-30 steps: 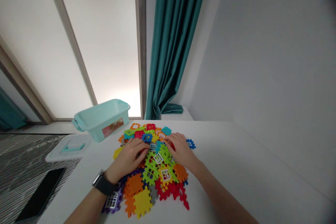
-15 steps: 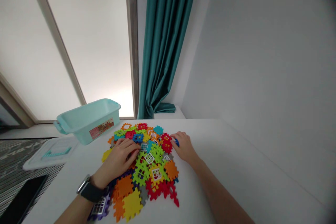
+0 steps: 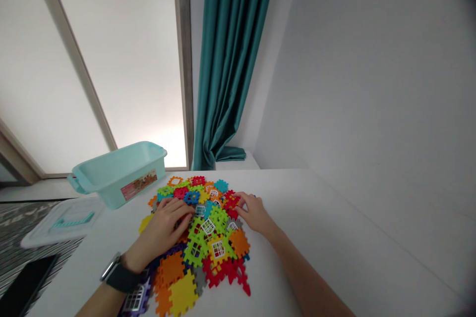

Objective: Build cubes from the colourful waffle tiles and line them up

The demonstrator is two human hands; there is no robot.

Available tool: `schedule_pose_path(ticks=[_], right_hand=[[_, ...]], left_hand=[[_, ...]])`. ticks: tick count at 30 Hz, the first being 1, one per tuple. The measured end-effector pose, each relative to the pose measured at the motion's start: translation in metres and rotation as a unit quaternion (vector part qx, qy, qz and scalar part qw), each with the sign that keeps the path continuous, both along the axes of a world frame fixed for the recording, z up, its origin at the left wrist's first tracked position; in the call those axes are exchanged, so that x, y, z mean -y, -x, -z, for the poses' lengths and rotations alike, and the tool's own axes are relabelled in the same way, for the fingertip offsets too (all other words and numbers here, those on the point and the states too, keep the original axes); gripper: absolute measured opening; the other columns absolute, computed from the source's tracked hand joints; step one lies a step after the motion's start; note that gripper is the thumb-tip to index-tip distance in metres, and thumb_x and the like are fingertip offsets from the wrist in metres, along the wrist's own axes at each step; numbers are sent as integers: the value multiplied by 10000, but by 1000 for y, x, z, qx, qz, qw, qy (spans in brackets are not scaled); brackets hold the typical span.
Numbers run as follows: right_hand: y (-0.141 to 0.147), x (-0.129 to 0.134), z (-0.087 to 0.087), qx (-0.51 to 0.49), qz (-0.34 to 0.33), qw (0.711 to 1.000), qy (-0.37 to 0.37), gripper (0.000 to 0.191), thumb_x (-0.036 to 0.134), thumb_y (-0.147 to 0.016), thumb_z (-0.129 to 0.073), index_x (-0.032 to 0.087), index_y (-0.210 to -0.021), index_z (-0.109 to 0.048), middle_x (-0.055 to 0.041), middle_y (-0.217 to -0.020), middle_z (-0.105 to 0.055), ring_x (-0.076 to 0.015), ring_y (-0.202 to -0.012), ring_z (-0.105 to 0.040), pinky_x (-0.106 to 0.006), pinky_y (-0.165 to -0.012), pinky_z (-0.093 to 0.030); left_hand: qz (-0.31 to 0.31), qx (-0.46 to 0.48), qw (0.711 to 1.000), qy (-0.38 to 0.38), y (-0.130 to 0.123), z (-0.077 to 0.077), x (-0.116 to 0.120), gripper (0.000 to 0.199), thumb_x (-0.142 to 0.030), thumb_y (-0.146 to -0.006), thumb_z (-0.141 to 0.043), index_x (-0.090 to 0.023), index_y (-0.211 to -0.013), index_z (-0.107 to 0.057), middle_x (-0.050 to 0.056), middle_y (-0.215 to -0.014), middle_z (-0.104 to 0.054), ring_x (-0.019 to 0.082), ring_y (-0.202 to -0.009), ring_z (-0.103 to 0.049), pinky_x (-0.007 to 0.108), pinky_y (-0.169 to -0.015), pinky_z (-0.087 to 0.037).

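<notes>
A heap of colourful plastic interlocking building pieces with notched edges lies on the white table. My left hand [image 3: 169, 223], wearing a dark-strapped watch [image 3: 121, 275], rests on the heap's left side with its fingers loosely spread over the pieces. What lies beneath its palm is hidden. At the heap's right edge, my right hand [image 3: 253, 212] pinches the side of a red piece [image 3: 230, 203] between thumb and fingertips. Nearby are lime green pieces [image 3: 219, 219], white window-grid inserts [image 3: 208, 226] and an orange square piece [image 3: 239, 242].
A mint green bin [image 3: 132, 168] stands at the back left of the white table [image 3: 290, 237]. Beside it lies a clear lid [image 3: 63, 218] with a mint handle. A black phone [image 3: 28, 282] is at the lower left. A teal curtain [image 3: 230, 59] hangs behind.
My right hand has shifted left, from beside a blue piece at the heap's edge onto the red piece. The left hand stays on the heap. The view has turned slightly.
</notes>
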State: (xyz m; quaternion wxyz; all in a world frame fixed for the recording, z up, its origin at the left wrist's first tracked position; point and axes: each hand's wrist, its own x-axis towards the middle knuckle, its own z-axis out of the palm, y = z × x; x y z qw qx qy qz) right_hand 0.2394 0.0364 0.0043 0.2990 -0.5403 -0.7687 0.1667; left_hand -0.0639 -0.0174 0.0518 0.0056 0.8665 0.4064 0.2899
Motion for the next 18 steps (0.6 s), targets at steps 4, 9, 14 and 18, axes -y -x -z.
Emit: schedule_pose_path(ticks=[4, 9, 14, 18], right_hand=[[2, -2, 1, -73, -5, 997, 6, 281, 194, -847, -559, 224, -1096, -687, 10, -770, -692, -177, -709, -626, -294, -706, -448], [3, -4, -7, -162, 27, 986, -37, 307, 263, -877, -512, 203, -1125, -683, -31, -859, -688, -193, -788, -637, -328, -772, -509], [17, 7, -19, -226, 58, 970, -68, 318, 323, -924, -486, 184, -1149, -663, -70, -942, -693, -213, -855, -653, -352, -820, -525], [46, 33, -29, -249, 21, 965, -80, 267, 314, -924, -533, 218, -1127, -676, -50, -939, -693, -217, -888, -655, -356, -855, -515]], left_hand=[[-3, 0, 1000, -1, 0, 0, 0, 230, -285, -1016, -446, -240, -1015, -672, 23, -957, -722, 220, -884, -643, 400, -862, -428], [-11, -4, 1000, -3, 1, 0, 0, 238, -276, -1014, -441, -240, -1004, -677, 19, -927, -718, 224, -872, -638, 397, -837, -416], [-36, 30, 999, 13, -2, -3, 3, 238, -286, -1006, -455, -235, -952, -681, 26, -897, -717, 233, -883, -636, 392, -821, -424], [-40, 98, 993, 56, -10, -7, 10, 204, -363, -989, -527, -227, -934, -669, 38, -925, -717, 231, -894, -634, 393, -820, -450]])
